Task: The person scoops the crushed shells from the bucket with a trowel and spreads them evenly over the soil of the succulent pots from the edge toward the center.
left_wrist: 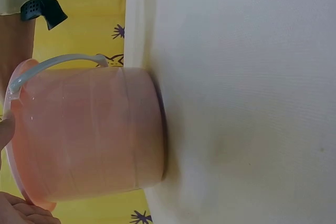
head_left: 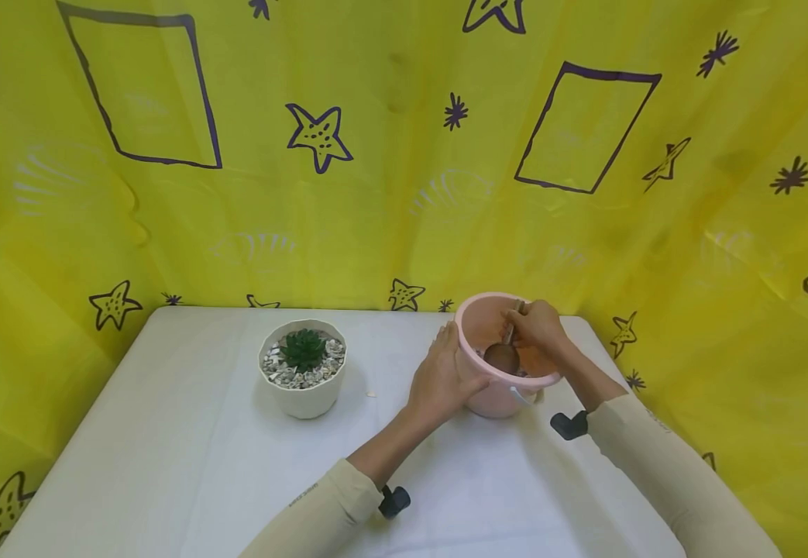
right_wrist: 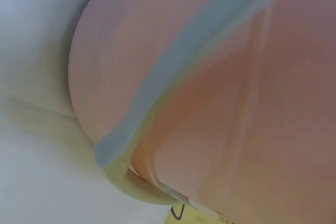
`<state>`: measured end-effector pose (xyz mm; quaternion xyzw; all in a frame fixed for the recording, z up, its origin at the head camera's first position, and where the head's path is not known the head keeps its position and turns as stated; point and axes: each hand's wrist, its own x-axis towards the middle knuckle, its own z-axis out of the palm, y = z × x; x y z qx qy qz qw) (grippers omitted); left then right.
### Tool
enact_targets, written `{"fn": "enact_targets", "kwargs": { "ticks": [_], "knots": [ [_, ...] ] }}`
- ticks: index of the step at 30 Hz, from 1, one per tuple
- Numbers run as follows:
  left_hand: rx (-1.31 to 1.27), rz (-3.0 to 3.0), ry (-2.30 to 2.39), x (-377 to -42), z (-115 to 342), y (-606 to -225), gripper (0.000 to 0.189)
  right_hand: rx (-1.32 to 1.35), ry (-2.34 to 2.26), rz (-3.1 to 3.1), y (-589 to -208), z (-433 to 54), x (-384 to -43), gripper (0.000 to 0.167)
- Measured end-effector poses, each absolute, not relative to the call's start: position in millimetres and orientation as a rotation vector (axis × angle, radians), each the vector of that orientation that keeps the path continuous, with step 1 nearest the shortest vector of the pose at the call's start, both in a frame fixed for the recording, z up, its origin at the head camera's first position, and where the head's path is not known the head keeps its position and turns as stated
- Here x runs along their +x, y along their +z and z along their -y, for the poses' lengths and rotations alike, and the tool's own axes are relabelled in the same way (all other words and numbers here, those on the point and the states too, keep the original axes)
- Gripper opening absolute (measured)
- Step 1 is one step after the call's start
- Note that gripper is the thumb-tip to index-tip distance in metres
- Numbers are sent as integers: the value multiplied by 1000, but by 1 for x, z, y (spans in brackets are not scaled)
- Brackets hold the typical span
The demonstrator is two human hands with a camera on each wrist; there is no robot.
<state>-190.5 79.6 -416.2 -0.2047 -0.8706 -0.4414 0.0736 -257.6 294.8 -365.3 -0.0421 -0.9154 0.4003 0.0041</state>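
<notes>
We take the scoop's lean inside the bucket to be what matters most: the bowl of the scoop point(head_left: 502, 359) sits low toward the near side of the pink bucket point(head_left: 497, 401), and its long axis climbs away from us and slightly right, up to the right hand point(head_left: 541, 324), which reaches over the rim and grips the handle. The right hand is thus the nearer one to the handle, while the left hand point(head_left: 443, 376) clasps the bucket's left and near rim, thumb and fingers spread along it, with the scoop between the two hands. We cannot tell how deep the bowl sits in whatever lies at the bottom. The potted plant point(head_left: 304, 398) stands on the desk point(head_left: 201, 449), well apart to the left, untouched by either hand.
</notes>
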Motion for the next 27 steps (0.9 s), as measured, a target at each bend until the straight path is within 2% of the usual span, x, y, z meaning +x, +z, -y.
{"fn": "enact_targets", "kwargs": {
  "ticks": [10,27],
  "knots": [
    [-591,2601,-1344,-189,-82,-419,110,-324,1683,2861,-373,-291,-256,26],
    [-583,2621,-1325,-188,-81,-414,108,-445,1810,2905,-372,-290,-264,28]
  ]
}}
